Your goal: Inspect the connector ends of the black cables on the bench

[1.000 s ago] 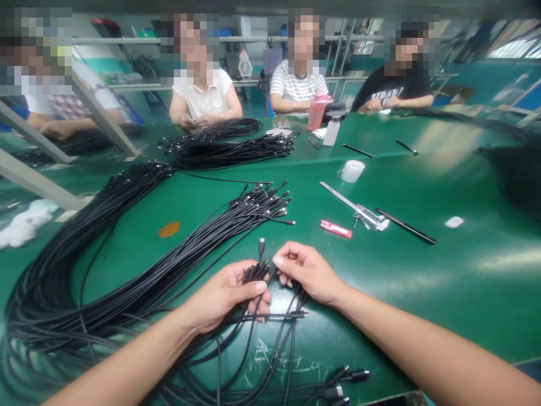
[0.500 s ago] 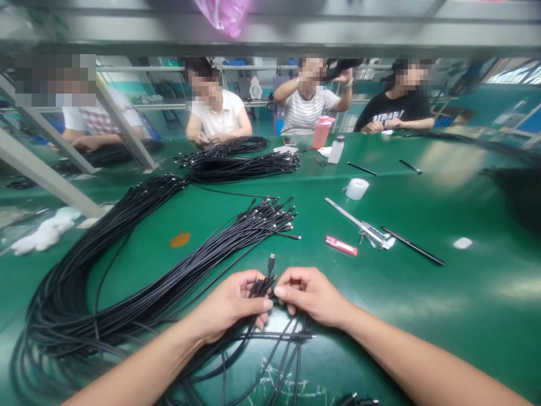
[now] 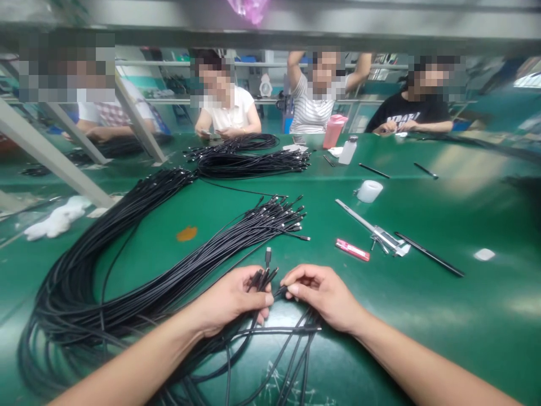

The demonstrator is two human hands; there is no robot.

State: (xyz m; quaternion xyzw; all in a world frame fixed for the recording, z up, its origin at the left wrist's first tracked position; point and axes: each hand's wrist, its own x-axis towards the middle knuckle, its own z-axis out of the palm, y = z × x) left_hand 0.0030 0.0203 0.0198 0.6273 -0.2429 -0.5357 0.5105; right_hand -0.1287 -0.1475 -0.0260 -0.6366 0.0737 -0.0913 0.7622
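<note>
Black cables (image 3: 264, 276) with metal-tipped plugs are bunched in my left hand (image 3: 239, 299), whose thumb presses across them. One plug stands upright above the bunch. Just to the right, my right hand (image 3: 319, 290) pinches a black cable end (image 3: 280, 291) between thumb and fingertips, close to the left hand's thumb. Several loose cables hang below the hands onto the green table (image 3: 380, 349). A large bundle of black cables (image 3: 203, 262) curves round on the left, its plug ends fanned out beyond my hands.
Beyond my hands lie a caliper (image 3: 374, 228), a red-and-white packet (image 3: 352, 249), a black pen-like rod (image 3: 429, 254) and a white tape roll (image 3: 369, 191). More cables (image 3: 253, 164), a bottle (image 3: 347, 150) and a pink cup (image 3: 335, 131) stand farther back. Several people sit opposite; metal posts (image 3: 139, 118) rise at left.
My right hand has drawn slightly away from the left, and a cable end now shows between them. The view has shifted a little. A person opposite has raised both arms higher.
</note>
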